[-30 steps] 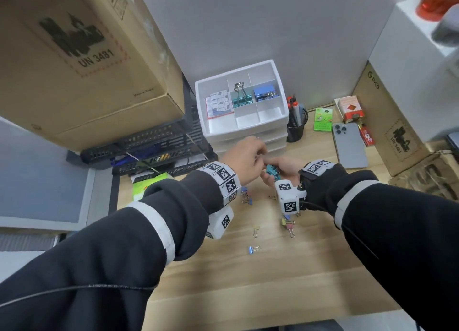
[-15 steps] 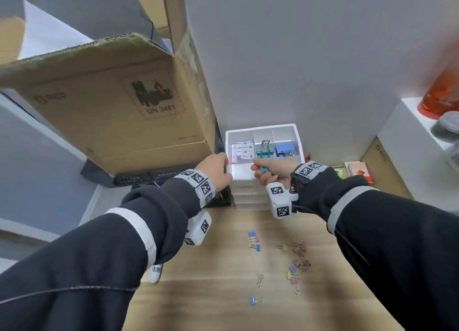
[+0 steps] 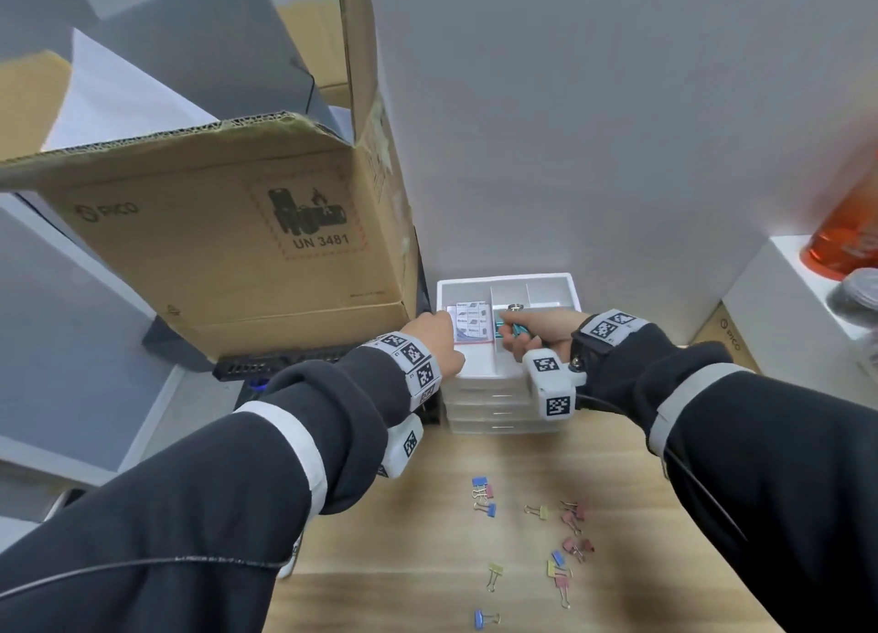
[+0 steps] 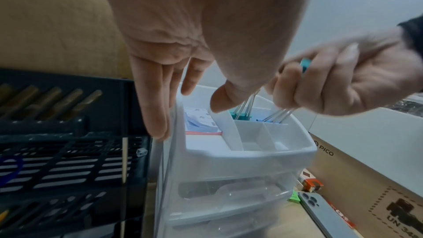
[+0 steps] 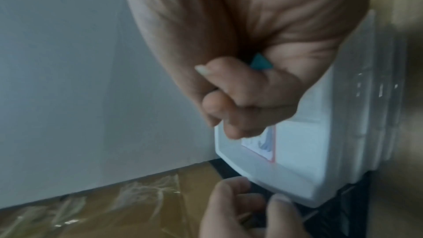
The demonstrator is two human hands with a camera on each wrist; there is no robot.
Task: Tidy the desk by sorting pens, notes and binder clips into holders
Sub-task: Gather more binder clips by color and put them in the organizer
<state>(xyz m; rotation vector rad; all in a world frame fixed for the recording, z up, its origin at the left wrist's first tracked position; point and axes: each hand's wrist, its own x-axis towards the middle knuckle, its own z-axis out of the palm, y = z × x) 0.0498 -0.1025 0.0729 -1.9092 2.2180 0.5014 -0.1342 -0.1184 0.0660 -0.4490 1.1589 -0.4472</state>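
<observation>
One teal clip sits clamped in the curled fingers of the right hand, which hangs directly over the white organiser at the far edge of the desk. The slot below the grip, the middle one, already holds teal clips, their wire handles pointing up and leaning toward the fist, so the held clip probably only needs to go straight down. The left hand rests on the organiser's left wall, fingers fairly straight down the outside and thumb over the rim, gripping nothing. It steadies the tray beside the slot with the notes. Many small coloured clips lie loose on the near part of the desk, well apart from both hands.
</observation>
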